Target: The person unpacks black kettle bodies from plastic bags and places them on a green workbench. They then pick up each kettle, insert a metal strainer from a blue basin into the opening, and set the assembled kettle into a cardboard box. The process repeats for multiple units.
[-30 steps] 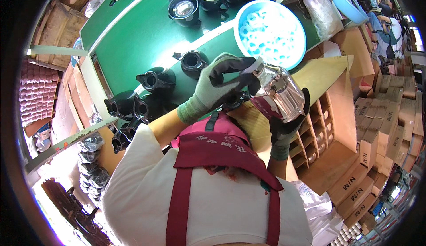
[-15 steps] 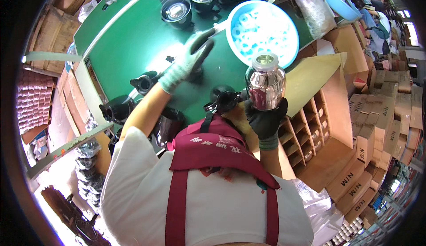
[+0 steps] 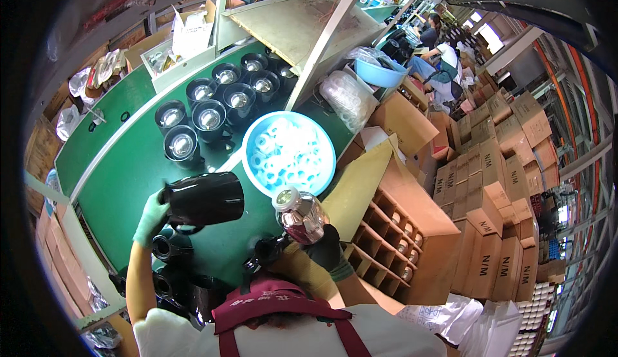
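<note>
Currently, the left hand (image 3: pixel 151 215) grips one black cylindrical housing (image 3: pixel 205 197) sideways above the green bench (image 3: pixel 122 164); earlier it was empty. The right hand (image 3: pixel 325 247) clasps one chrome glass-like liner (image 3: pixel 299 215) beside the round blue bowl (image 3: pixel 325 145). Beyond the bowl stand seven black housings (image 3: pixel 209 116).

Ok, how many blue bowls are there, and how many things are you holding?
Blue bowls: 2
Black jug, in left hand: 1
Shiny flask, in right hand: 1
Total: 4
</note>
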Motion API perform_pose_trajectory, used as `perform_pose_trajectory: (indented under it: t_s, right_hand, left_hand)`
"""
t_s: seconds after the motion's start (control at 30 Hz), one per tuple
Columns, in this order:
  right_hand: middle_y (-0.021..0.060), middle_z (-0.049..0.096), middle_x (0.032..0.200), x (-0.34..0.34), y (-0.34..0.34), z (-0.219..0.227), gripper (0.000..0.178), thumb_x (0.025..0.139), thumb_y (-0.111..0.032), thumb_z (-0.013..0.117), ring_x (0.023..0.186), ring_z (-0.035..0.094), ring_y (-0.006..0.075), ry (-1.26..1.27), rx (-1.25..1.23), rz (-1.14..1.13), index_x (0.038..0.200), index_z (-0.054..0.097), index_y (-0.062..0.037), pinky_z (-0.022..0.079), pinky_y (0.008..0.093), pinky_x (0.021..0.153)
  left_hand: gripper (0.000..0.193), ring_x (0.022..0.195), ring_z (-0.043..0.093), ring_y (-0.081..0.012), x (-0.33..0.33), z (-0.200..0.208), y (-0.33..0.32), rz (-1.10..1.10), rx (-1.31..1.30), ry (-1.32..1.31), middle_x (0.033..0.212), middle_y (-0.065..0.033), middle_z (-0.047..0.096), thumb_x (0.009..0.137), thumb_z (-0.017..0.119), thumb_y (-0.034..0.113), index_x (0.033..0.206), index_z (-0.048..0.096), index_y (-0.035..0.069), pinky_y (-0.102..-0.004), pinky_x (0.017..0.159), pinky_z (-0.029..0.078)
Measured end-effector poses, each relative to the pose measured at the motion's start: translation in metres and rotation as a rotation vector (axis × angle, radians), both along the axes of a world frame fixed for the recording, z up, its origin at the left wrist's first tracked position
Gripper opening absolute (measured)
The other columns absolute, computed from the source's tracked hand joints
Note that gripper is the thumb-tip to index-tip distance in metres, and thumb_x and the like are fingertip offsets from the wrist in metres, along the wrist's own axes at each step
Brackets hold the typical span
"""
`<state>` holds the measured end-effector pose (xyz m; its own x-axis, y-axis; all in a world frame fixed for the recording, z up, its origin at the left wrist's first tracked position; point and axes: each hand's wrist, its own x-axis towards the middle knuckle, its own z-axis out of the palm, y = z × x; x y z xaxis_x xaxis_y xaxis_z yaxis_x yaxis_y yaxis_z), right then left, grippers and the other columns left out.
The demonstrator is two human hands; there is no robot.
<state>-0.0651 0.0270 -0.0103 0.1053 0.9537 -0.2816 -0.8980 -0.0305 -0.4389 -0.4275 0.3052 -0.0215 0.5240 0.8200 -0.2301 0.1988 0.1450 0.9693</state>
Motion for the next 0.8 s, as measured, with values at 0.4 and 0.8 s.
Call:
perform_pose_trajectory:
  t_s: [0.4, 0.8]
  right_hand:
    - [0.0093, 0.047, 0.149, -0.03, 0.083, -0.022, 0.078, 0.084, -0.021, 0.078, 0.136, 0.044, 0.0184, -0.861, 0.244, 0.344, 0.149, 0.04, -0.0039, 0.035, 0.0383, 0.116]
    - [0.0133, 0.052, 0.139, -0.117, 0.198, 0.056, 0.084, 0.071, -0.008, 0.086, 0.127, 0.053, 0.0256, -1.265, 0.474, 0.684, 0.144, 0.044, -0.0006, 0.044, 0.0344, 0.105]
  left_hand:
    - [0.047, 0.106, 0.061, -0.0133, -0.011, 0.083, -0.086, -0.192, -0.08, -0.104, 0.119, -0.0058, 0.068, 0.09, 0.073, 0.019, 0.128, 0.061, -0.005, -0.0321, 0.097, 0.05]
    - [0.06, 0.117, 0.061, -0.0197, -0.106, -0.001, -0.073, 0.02, 0.278, -0.151, 0.131, -0.0113, 0.066, 0.084, 0.068, 0.003, 0.142, 0.051, 0.0, -0.0338, 0.103, 0.047]
